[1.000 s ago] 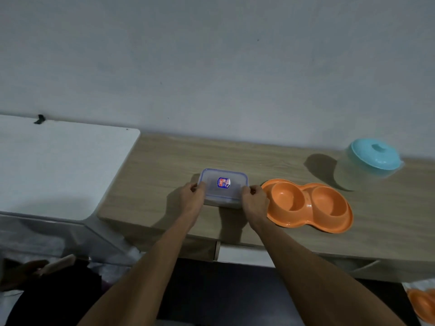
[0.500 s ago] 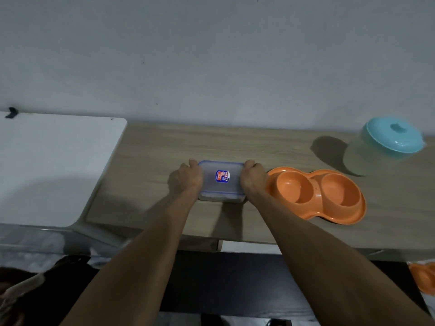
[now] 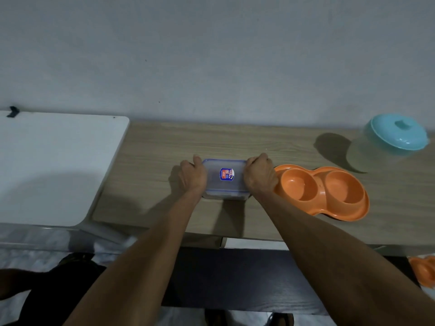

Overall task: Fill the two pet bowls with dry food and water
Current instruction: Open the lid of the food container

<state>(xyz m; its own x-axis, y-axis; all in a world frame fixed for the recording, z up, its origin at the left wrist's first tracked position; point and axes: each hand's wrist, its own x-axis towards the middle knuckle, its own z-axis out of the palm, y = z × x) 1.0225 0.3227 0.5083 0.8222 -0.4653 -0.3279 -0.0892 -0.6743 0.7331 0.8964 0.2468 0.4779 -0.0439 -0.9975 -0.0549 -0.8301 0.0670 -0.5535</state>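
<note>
A small clear plastic food box (image 3: pixel 225 178) with a blue-edged lid and a blue sticker sits on the wooden table (image 3: pixel 164 161), lid closed. My left hand (image 3: pixel 193 176) grips its left side and my right hand (image 3: pixel 259 175) grips its right side, fingers curled over the lid's edges. Just right of the box lies an orange double pet bowl (image 3: pixel 321 192), both wells empty. A clear jug with a turquoise lid (image 3: pixel 397 135) stands at the back right; its contents cannot be made out.
A white surface (image 3: pixel 54 165) adjoins the table on the left. The wall runs close behind the table. Another orange object (image 3: pixel 423 269) shows at the lower right edge, below the table. Dark floor lies under the table's front edge.
Both hands have slid further along the box's sides, and their fingers now curl over the far lid edges. The view has shifted slightly; the box and bowl have stayed in place.
</note>
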